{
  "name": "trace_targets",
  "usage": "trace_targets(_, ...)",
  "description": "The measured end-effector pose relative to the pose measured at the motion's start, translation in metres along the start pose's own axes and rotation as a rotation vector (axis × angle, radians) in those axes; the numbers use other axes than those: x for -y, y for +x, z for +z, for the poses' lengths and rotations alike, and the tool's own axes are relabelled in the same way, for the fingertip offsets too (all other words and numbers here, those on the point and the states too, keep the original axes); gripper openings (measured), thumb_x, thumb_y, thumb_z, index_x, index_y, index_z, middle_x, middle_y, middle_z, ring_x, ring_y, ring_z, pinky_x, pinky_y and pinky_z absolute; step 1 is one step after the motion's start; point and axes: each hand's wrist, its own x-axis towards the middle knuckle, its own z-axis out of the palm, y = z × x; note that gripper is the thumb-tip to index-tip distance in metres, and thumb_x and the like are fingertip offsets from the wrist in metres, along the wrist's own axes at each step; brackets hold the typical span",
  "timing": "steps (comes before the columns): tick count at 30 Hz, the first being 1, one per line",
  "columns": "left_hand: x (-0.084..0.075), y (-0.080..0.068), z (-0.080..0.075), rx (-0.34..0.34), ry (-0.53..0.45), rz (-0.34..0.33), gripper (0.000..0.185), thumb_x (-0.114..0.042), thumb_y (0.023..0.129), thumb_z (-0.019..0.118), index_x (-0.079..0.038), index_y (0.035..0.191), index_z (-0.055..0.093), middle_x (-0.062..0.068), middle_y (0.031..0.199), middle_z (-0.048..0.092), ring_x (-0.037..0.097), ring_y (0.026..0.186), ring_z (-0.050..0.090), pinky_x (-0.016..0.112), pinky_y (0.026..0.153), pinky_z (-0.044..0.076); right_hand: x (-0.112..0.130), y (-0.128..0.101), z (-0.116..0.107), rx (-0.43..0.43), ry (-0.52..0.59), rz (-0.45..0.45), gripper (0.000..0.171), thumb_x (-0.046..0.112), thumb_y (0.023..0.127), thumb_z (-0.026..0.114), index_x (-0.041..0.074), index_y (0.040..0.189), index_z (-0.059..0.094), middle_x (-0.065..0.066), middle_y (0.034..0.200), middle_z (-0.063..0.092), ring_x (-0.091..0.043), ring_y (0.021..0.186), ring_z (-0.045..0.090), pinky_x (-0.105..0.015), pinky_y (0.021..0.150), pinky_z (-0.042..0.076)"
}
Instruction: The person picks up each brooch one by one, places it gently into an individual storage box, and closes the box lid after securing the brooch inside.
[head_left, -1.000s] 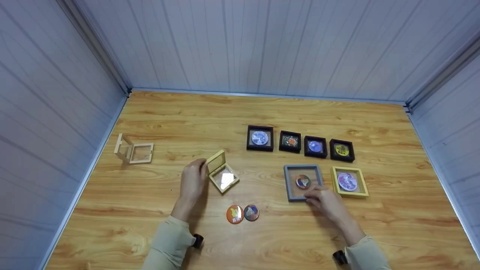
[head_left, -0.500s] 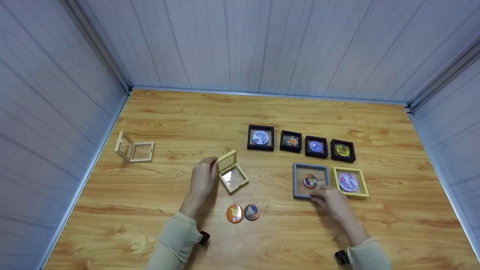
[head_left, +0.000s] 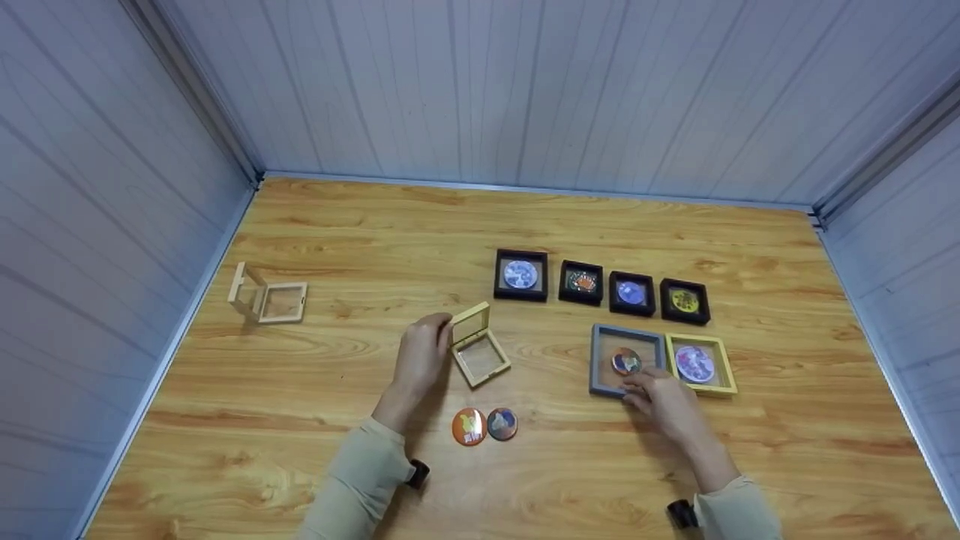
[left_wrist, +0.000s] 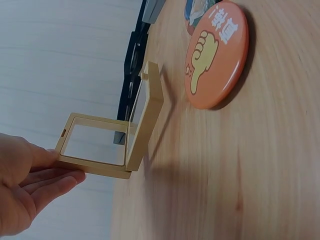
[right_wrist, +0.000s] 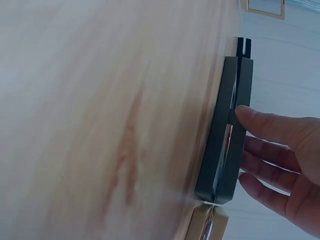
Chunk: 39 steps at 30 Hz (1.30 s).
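My left hand (head_left: pixel 424 356) pinches the raised lid of a small yellow hinged display frame (head_left: pixel 480 358) between thumb and fingers. In the left wrist view, the yellow frame (left_wrist: pixel 145 125) stands spread at its hinge, with clear film in both halves. My right hand (head_left: pixel 664 397) holds the near right edge of a closed grey display frame (head_left: pixel 596 360); in the right wrist view the thumb lies at the frame's seam (right_wrist: pixel 231 117) and the fingers at its upper face. A round badge (head_left: pixel 625 361) shows inside the grey frame. An orange badge (head_left: pixel 469 427) and a darker badge (head_left: pixel 502 424) lie between my hands.
A closed yellow frame (head_left: pixel 729 367) with a purple badge sits right beside the grey one. Several black frames (head_left: pixel 521 253) holding badges form a row behind. An unfolded pale frame (head_left: pixel 282 321) stands far left. Panels (head_left: pixel 480 90) wall the table's back and sides.
My left hand has carried the open yellow frame rightward. My right hand has slid the grey frame right and straightened it, up beside the closed yellow frame. The loose badges have stayed put.
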Motion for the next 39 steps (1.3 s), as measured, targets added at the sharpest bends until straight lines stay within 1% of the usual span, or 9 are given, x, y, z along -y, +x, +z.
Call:
trace_targets(4,-0.001,0.001,0.001,0.012,-0.003,0.000,0.013,-0.002,0.085,0.055,0.006,0.093,0.063,0.017,0.088,0.064,0.028,0.084,0.061,0.035,0.074,0.049,0.008,0.003,0.001,-0.060,-0.021,-0.080,0.022,0.006,0.064,0.077,0.004,0.084,0.067,-0.008,0.082,0.060,-0.025,0.073,0.059,-0.036,0.063,0.051)
trace_targets(8,-0.001,0.000,0.003,0.015,-0.008,0.013,0.013,-0.002,0.085,0.054,0.006,0.092,0.063,0.017,0.088,0.064,0.028,0.084,0.061,0.035,0.073,0.049,0.022,0.007,0.003,-0.109,-0.007,-0.175,0.027,0.010,0.063,0.078,0.004,0.088,0.067,-0.009,0.086,0.061,-0.026,0.074,0.060,-0.036,0.064,0.051)
trace_targets(11,-0.001,0.000,0.004,0.007,-0.006,0.028,0.013,-0.001,0.085,0.054,0.006,0.092,0.063,0.017,0.087,0.063,0.028,0.084,0.061,0.036,0.073,0.049,0.035,0.011,0.005,-0.132,0.013,-0.237,0.030,0.012,0.062,0.079,0.005,0.089,0.067,-0.007,0.086,0.060,-0.022,0.074,0.059,-0.034,0.063,0.051)
trace_targets(13,-0.001,-0.001,0.005,0.002,-0.004,0.035,0.013,-0.001,0.085,0.055,0.007,0.092,0.062,0.017,0.087,0.063,0.028,0.084,0.061,0.036,0.072,0.049,0.044,0.013,0.008,-0.131,0.025,-0.268,0.032,0.014,0.062,0.080,0.005,0.089,0.066,-0.004,0.084,0.060,-0.019,0.073,0.058,-0.031,0.062,0.050)
trace_targets(18,0.000,-0.001,0.007,0.012,-0.014,0.025,0.013,0.001,0.084,0.055,0.008,0.092,0.062,0.018,0.088,0.063,0.028,0.084,0.060,0.036,0.073,0.049,0.062,0.017,0.014,-0.048,0.081,-0.294,0.033,0.018,0.066,0.077,0.004,0.093,0.065,-0.002,0.086,0.059,-0.015,0.078,0.057,-0.027,0.066,0.050)
trace_targets(22,0.001,-0.001,0.007,0.012,-0.017,0.014,0.014,0.000,0.085,0.055,0.008,0.093,0.062,0.018,0.089,0.063,0.029,0.085,0.060,0.035,0.074,0.049,0.075,0.020,0.022,0.017,0.113,-0.330,0.037,0.021,0.068,0.076,0.003,0.098,0.063,-0.003,0.090,0.058,-0.017,0.081,0.057,-0.029,0.069,0.050)
trace_targets(27,0.002,-0.002,0.008,0.012,-0.021,0.006,0.014,0.000,0.085,0.055,0.008,0.093,0.062,0.018,0.089,0.063,0.029,0.086,0.060,0.036,0.074,0.049,0.090,0.027,0.030,0.110,0.121,-0.374,0.042,0.025,0.071,0.073,0.002,0.104,0.059,-0.006,0.096,0.057,-0.019,0.086,0.056,-0.030,0.074,0.049)
trace_targets(35,0.002,-0.003,0.008,0.015,-0.032,-0.002,0.015,0.000,0.085,0.054,0.008,0.095,0.062,0.019,0.090,0.063,0.029,0.086,0.060,0.036,0.075,0.049,0.106,0.040,0.037,0.235,0.038,-0.405,0.048,0.030,0.072,0.072,0.002,0.107,0.058,-0.007,0.098,0.056,-0.019,0.088,0.054,-0.030,0.076,0.047)
trace_targets(39,0.002,-0.004,0.008,0.005,-0.022,0.014,0.014,0.000,0.085,0.054,0.008,0.094,0.062,0.018,0.090,0.063,0.029,0.087,0.060,0.036,0.075,0.049,0.111,0.045,0.042,0.262,0.034,-0.424,0.051,0.033,0.070,0.073,0.001,0.107,0.058,-0.008,0.098,0.056,-0.019,0.087,0.054,-0.031,0.075,0.047)
